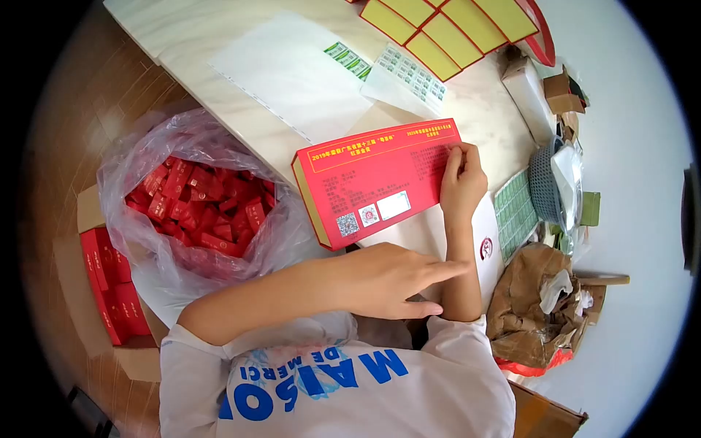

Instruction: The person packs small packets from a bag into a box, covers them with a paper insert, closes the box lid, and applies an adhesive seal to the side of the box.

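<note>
A red tea gift box (380,179) with gold Chinese lettering, a QR code and a white label lies tilted in front of me, its gold side facing left. My right hand (464,179) grips the box's right end, thumb on the printed face and the other fingers mostly hidden. Below the box, my left hand (409,277) reaches across my right forearm. Its index finger and thumb stretch out to the right, apart, with nothing visible in them. Beyond the box, a sheet of small printed stickers (409,77) lies on the marble-patterned table (248,40).
At left, a clear plastic bag (128,157) holds many small red packets (208,190), beside a carton (91,208) of red boxes. Yellow-and-red boxes (445,36) sit at the far edge. To the right are a grey basket (544,186), a green sheet (515,212) and a brown paper bag (522,314).
</note>
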Motion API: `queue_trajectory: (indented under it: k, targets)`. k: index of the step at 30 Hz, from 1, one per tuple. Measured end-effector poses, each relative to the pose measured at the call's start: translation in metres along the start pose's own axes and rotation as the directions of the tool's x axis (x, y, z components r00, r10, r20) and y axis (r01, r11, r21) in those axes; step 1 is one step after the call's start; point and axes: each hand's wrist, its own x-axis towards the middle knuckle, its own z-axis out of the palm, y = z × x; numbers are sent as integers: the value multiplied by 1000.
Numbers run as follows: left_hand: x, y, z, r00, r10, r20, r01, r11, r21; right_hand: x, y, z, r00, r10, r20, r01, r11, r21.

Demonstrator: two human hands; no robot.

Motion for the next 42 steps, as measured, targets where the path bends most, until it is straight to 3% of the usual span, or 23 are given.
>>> queue_trajectory:
  k: [2, 3, 5, 7, 8, 9, 11, 13, 14, 15, 17, 19, 21, 24, 25, 27, 29, 31, 34, 37, 39, 41, 42]
  targets:
    - [-5, 4, -12, 967, 69, -243, -94, 991, -91, 2, 19, -4, 984, -63, -166, 94, 978, 184]
    - [-41, 2, -28, 914, -4, -405, -1, 1000, -10, -18, -1, 28, 984, -16, -178, 67, 957, 283]
    - [-46, -15, -41, 682, 60, -729, -75, 997, 12, -28, 10, 27, 915, -150, -374, 274, 912, 305]
    - [-52, -50, -51, 534, -90, -841, 87, 995, -51, -53, 16, 22, 899, -248, -361, 319, 936, 151]
    - [-57, -71, -48, 510, -193, -838, 133, 980, -145, -72, 16, 26, 892, -221, -395, 305, 938, 163]
    - [-60, -80, -47, 518, -176, -837, 118, 984, -134, -90, 16, 29, 881, -197, -430, 294, 940, 171]
    - [-68, -89, -38, 597, -406, -692, 129, 900, -417, -129, 13, 31, 963, 5, -271, 106, 913, 394]
    - [-70, -96, -30, 638, -390, -664, 70, 888, -454, -163, 8, 30, 999, -27, -38, 37, 954, 298]
    - [-69, -97, -24, 667, -380, -640, 20, 869, -495, -175, 0, 26, 999, -16, 49, -5, 918, 396]
    - [-66, -97, -16, 687, -366, -627, 15, 870, -492, -183, -3, 32, 999, -1, 51, -26, 859, 511]
    - [-62, -93, -2, 728, -255, -637, -140, 854, -502, -185, -25, 15, 960, 135, 245, -278, 554, 785]
    - [-61, -85, 6, 721, -205, -662, -31, 944, -327, -189, -21, 2, 919, 196, 342, -393, 416, 820]
    - [-62, -87, 24, 728, -144, -670, -70, 957, -281, -203, -21, -2, 924, 196, 327, -379, 383, 842]
    - [-54, -80, 43, 718, -87, -691, -98, 970, -224, -200, -27, -18, 938, 138, 317, -339, 186, 922]
    - [-48, -78, 48, 736, -101, -669, -135, 947, -292, -199, -29, -27, 902, 195, 385, -403, 66, 913]
    - [-38, -65, 54, 734, -104, -672, -172, 928, -332, -197, -19, -32, 884, 156, 440, -448, 18, 894]
    - [-33, -54, 56, 759, -88, -645, -225, 894, -387, -197, -15, -41, 915, 132, 382, -385, -9, 923]
    - [-35, -31, 41, 848, -43, -529, -285, 804, -522, -189, -15, -50, 962, 128, 241, -228, -104, 968]
    - [-35, -30, 36, 848, 74, -525, -362, 804, -472, -178, -9, -62, 986, 167, 28, -22, -37, 999]
    - [-40, -48, 31, 775, 72, -628, -343, 882, -323, -141, -17, -84, 974, 57, -218, 215, 55, 975]
    - [-48, -58, 29, 710, 87, -699, -180, 982, -60, -104, -20, -97, 945, 60, -323, 314, 120, 942]
    - [-58, -67, 28, 704, 87, -705, -90, 995, 34, -48, -16, -103, 910, 48, -411, 405, 103, 908]
    - [-62, -78, 32, 743, 104, -661, 73, 969, 234, -11, -6, -103, 911, 45, -411, 408, 54, 911]
